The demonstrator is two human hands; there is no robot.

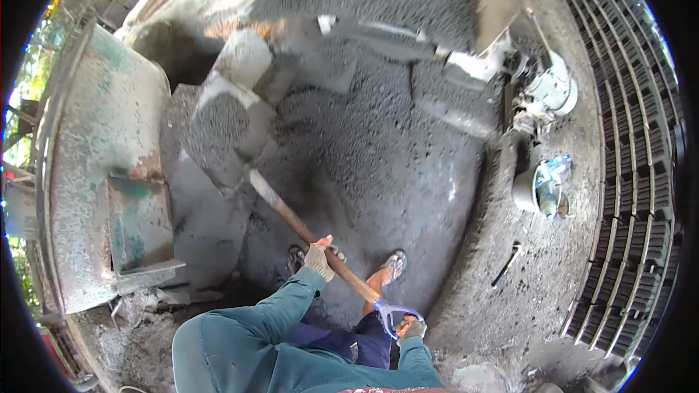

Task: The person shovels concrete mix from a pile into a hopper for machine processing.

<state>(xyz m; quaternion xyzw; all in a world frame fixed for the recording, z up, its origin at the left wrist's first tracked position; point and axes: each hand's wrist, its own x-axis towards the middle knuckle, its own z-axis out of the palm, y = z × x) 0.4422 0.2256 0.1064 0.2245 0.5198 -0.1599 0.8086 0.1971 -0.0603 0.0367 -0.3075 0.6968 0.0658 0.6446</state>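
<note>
Right hand (412,329) closed around the blue grip, left hand (318,260) clasping the wooden shaft. The shovel (282,206) is raised with its blade full of grey mix (218,127), beside the green hopper (109,160). Probably a loaded carry; the next move needs steady tipping, no spilling.

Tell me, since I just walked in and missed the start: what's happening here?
A person is shovelling grey mix on the ground. The gloved left hand grips the wooden shaft of the shovel, and the right hand holds its handle grip. The blade is raised and loaded with mix, near a green metal machine. Rows of blocks line the right side, with a bucket beside them.
</note>
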